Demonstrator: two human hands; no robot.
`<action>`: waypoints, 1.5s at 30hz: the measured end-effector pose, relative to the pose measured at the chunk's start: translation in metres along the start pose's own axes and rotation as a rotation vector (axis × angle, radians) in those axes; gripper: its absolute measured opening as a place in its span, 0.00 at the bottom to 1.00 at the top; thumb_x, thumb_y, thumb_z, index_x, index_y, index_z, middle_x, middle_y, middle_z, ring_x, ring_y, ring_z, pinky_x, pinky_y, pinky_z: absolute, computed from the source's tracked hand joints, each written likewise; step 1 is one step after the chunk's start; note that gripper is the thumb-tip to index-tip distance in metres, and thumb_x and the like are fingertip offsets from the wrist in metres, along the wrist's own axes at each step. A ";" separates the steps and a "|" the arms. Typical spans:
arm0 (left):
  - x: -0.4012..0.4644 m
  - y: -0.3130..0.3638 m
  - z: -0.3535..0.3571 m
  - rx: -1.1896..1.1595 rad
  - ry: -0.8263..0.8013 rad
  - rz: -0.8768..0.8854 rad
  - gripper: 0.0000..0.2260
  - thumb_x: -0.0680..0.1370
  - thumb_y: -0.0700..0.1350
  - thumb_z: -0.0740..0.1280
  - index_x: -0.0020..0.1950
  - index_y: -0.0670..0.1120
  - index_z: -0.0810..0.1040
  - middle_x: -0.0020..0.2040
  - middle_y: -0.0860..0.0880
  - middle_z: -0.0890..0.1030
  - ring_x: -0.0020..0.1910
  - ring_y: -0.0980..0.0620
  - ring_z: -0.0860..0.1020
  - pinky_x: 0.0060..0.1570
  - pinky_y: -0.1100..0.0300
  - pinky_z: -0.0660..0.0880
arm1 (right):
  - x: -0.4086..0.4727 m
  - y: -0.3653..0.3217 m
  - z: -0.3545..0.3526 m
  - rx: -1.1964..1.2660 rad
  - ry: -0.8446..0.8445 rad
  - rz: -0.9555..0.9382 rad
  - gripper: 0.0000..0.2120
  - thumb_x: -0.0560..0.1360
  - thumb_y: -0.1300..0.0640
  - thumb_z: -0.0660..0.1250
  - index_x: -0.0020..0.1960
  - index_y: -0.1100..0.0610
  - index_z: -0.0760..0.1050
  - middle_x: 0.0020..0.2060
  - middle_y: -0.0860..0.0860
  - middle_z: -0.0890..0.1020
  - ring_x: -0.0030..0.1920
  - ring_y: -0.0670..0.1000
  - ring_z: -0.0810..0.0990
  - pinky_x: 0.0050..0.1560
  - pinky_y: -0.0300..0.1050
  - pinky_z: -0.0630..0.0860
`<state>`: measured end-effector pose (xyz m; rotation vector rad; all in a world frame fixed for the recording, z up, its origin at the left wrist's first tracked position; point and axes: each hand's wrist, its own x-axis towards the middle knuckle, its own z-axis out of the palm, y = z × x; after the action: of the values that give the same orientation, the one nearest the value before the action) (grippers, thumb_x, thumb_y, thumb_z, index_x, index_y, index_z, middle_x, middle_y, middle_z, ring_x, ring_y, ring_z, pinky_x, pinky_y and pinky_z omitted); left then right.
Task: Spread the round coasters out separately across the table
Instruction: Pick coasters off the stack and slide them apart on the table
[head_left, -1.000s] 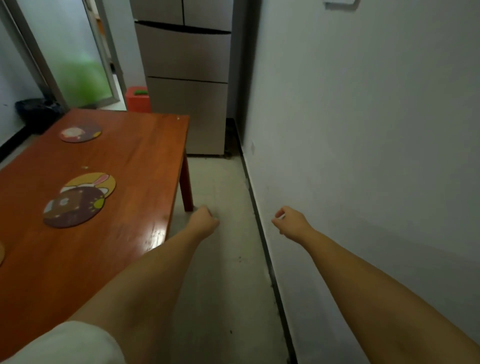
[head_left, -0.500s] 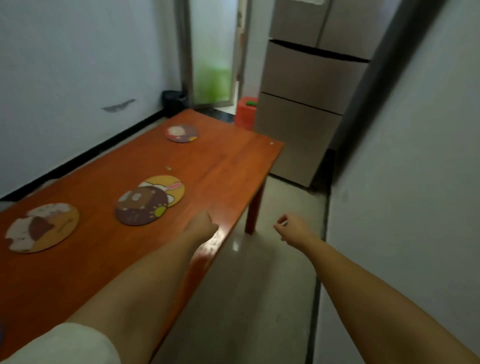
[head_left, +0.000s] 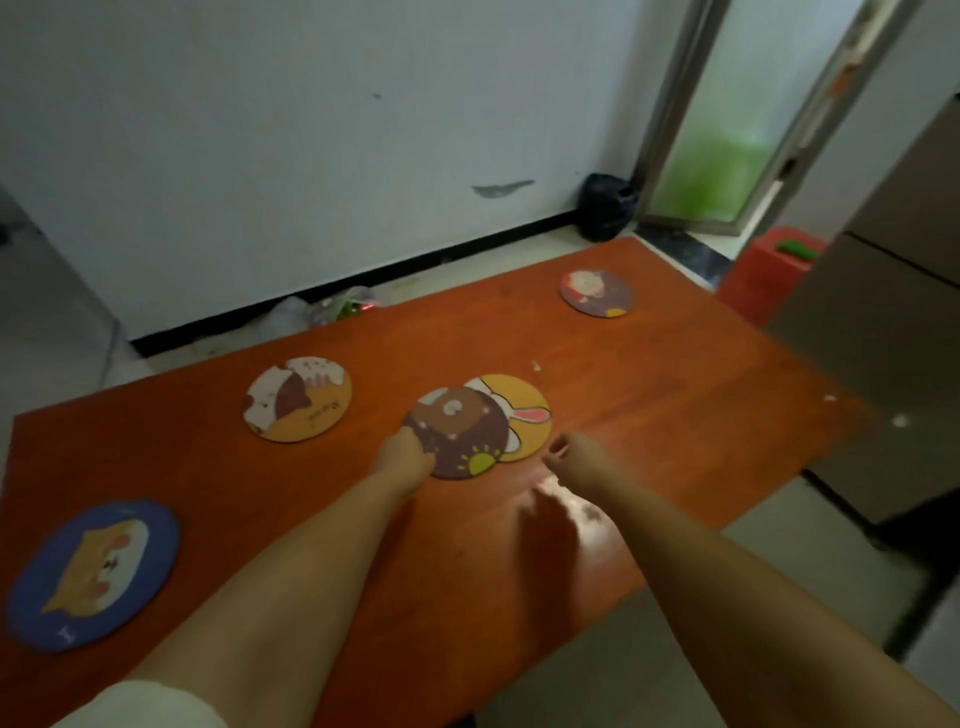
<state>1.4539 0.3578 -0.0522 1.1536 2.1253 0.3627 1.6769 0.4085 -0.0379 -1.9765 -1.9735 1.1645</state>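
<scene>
On the orange-brown table (head_left: 675, 395) lie several round coasters. A brown bear coaster (head_left: 457, 428) overlaps a yellow rabbit coaster (head_left: 527, 410) at the middle. My left hand (head_left: 408, 457) is curled into a fist and touches the bear coaster's near left edge; no grip shows. My right hand (head_left: 569, 453) hovers just right of that pair with its fingers curled and nothing in it. Lying apart are a white-and-brown coaster (head_left: 298, 399) to the left, a blue cat coaster (head_left: 93, 574) at the near left, and a purple coaster (head_left: 597, 292) at the far right.
The table's right edge drops to a pale floor. A grey fridge (head_left: 893, 338) stands at the right, with a red stool (head_left: 769, 270) beside it. A black bag (head_left: 605, 205) and a glass door (head_left: 711, 150) are behind. Small crumbs (head_left: 535, 366) lie on the table.
The view has swung left from the floor and wall onto the table. Both hands have moved over the table; my left hand now reaches the bear coaster's edge.
</scene>
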 end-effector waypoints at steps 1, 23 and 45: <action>0.011 -0.002 -0.005 -0.014 0.002 -0.031 0.14 0.78 0.44 0.64 0.59 0.37 0.73 0.58 0.36 0.78 0.50 0.38 0.76 0.43 0.51 0.71 | 0.014 -0.009 0.004 -0.005 -0.023 -0.010 0.15 0.77 0.55 0.64 0.59 0.64 0.73 0.51 0.63 0.81 0.50 0.61 0.80 0.46 0.50 0.73; 0.083 -0.002 0.003 -0.257 0.172 -0.477 0.21 0.76 0.37 0.62 0.26 0.48 0.59 0.28 0.48 0.62 0.27 0.49 0.61 0.33 0.57 0.63 | 0.149 -0.063 0.040 -0.225 -0.198 -0.175 0.10 0.78 0.60 0.62 0.57 0.64 0.74 0.49 0.63 0.80 0.49 0.64 0.79 0.40 0.52 0.71; -0.096 -0.156 -0.007 -0.491 0.245 -0.542 0.02 0.80 0.39 0.62 0.47 0.43 0.70 0.47 0.44 0.73 0.45 0.45 0.73 0.46 0.53 0.76 | -0.029 -0.081 0.141 -0.268 -0.416 -0.310 0.08 0.78 0.56 0.65 0.49 0.61 0.70 0.52 0.62 0.78 0.47 0.60 0.73 0.45 0.49 0.68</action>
<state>1.3865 0.1911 -0.0887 0.2493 2.2710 0.7403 1.5345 0.3341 -0.0768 -1.5304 -2.6501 1.3718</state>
